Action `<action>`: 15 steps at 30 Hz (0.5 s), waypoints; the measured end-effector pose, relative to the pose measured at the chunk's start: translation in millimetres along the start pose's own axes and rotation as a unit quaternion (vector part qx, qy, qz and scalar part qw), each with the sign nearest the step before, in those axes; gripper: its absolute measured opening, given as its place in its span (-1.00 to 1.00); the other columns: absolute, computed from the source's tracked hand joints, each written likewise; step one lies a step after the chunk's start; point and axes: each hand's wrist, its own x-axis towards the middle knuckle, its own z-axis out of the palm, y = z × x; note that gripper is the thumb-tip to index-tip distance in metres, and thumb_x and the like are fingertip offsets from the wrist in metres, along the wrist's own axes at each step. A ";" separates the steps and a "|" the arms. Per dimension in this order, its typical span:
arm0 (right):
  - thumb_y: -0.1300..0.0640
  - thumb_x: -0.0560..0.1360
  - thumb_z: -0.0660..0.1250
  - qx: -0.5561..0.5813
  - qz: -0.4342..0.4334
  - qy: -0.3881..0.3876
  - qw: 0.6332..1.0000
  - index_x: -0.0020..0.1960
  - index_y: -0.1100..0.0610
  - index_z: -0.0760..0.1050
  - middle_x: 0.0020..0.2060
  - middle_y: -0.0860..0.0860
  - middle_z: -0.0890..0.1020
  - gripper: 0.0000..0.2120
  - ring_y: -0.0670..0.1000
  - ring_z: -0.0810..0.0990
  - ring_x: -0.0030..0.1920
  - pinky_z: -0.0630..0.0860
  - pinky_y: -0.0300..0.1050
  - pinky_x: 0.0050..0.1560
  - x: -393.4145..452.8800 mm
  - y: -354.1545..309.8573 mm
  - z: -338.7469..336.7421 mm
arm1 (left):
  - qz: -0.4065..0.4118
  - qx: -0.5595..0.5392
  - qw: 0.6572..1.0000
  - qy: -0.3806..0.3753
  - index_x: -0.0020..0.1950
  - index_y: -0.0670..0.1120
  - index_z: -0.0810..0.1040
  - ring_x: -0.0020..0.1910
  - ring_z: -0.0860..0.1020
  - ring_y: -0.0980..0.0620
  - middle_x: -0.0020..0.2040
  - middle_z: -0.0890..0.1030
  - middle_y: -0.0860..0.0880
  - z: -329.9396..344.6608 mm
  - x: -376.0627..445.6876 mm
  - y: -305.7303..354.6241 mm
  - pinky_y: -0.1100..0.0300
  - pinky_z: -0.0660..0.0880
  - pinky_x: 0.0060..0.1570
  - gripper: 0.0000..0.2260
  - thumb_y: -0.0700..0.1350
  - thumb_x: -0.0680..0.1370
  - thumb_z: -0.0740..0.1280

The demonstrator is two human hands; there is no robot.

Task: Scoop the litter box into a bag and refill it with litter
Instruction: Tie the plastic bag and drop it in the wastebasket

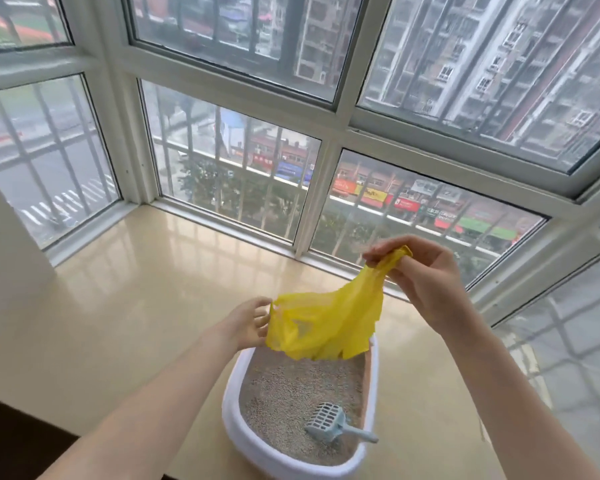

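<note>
**Thin yellow bag held above the litter box, scoop lying in the litter**

Pinched at two points: right hand [426,275] gripping one bunched handle of the yellow bag [326,323] high up, fingers curled round it; left hand [252,322] lower and to the left, fingertips nipping the other edge of the bag. Stretched between the two, hanging slack, bottom hem dangling just above the far end of the litter box [232,393].

Probably very light and floppy, thin film, clingy and a little slippery, easy to tear if tugged hard. Best taken by the handles or the rim of the mouth, then pulled apart to open; likely to need one hand holding the mouth wide during scooping. Mouth not yet open, as far as can be told.

Below and nearer than both hands: the white box, filled with pale grey litter [284,386], loose and grainy, apt to spill and scatter. Scoop [329,424] resting in it below the right hand, slotted head in the litter, handle pointing right over the rim. Looks like stiff light plastic; handle the obvious place to grip.

Under the box, a glossy beige window ledge [136,289], smooth and hard, probably slippery for stray grains. Beyond the hands, barred windows [243,168] on three sides, with street and tall buildings outside.
</note>
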 end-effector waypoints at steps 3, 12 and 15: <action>0.58 0.47 0.08 -0.001 0.007 0.044 0.999 -0.16 0.33 0.57 -0.22 0.21 0.66 -0.67 0.13 0.66 -0.13 0.59 -0.14 -0.06 -10.3 -4.4 -26.5 | 0.001 0.075 0.994 -0.078 -0.19 -0.18 0.51 -0.42 0.53 0.01 -0.33 0.52 -0.07 24.2 -10.0 -3.3 0.20 0.51 -0.38 -0.90 -0.19 0.50 0.27; 0.55 0.47 0.09 -0.111 0.037 0.158 0.981 -0.07 0.29 0.61 -0.27 0.09 0.63 -0.64 0.02 0.54 -0.33 0.51 -0.18 -0.29 -33.8 7.3 -71.3 | 0.197 0.210 0.951 -0.115 0.22 -0.20 0.48 -0.22 0.50 0.00 -0.06 0.48 -0.09 107.0 -92.2 46.0 0.23 0.56 -0.30 -0.69 -0.44 0.52 0.22; 0.50 0.47 0.10 -0.228 0.039 0.193 0.954 0.05 0.25 0.58 -0.23 0.12 0.61 -0.64 -0.06 0.52 -0.40 0.48 -0.24 -0.35 -29.8 21.1 -75.0 | 0.297 0.290 0.908 -0.056 0.09 -0.14 0.54 -0.24 0.47 0.02 -0.11 0.45 -0.06 115.5 -91.8 60.7 0.26 0.49 -0.34 -0.65 -0.50 0.45 0.20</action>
